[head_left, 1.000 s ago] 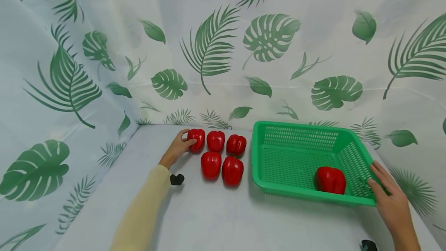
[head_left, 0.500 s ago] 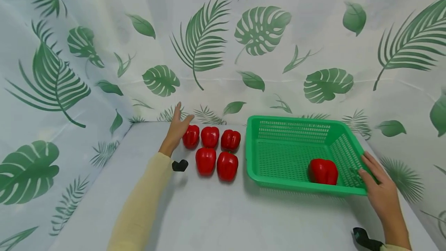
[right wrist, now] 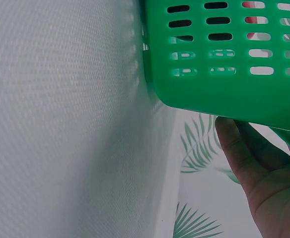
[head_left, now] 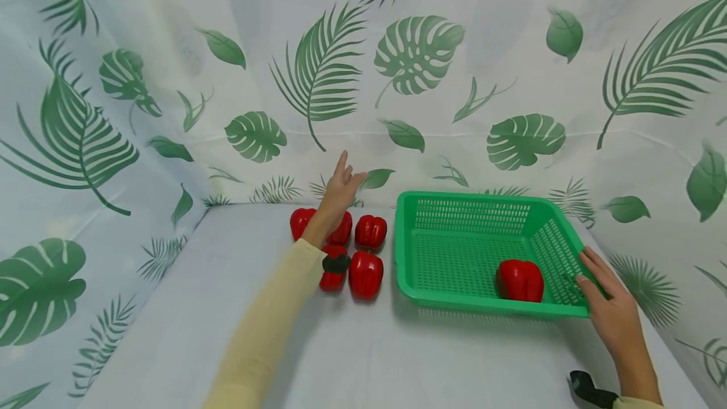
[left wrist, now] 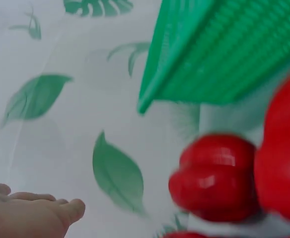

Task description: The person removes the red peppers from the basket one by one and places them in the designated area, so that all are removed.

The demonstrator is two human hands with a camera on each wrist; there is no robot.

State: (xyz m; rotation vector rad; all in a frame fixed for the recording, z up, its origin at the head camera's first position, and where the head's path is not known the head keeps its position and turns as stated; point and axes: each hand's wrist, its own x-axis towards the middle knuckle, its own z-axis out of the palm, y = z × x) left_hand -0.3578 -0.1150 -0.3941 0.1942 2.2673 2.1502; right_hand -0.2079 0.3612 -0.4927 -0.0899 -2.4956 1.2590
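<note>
My left hand, fingers extended and holding nothing, reaches over a group of red bell peppers. Its forearm hides part of the group. In the head view a back-row pepper and a front-row pepper show on the right of the group. The left wrist view shows a pepper beside the extended left hand. A green plastic basket stands to the right, with one red pepper inside. My right hand grips the basket's right rim; in the right wrist view its thumb touches the rim's edge.
A white cloth covers the table. White curtains with green leaf prints hang behind it and along the left side. Dark wrist-camera pieces stick out near the wrists.
The left hand has let go of the far-left back pepper, lifted, and moved right across the group. The right hand stays at the basket's rim. The head view has shifted slightly.
</note>
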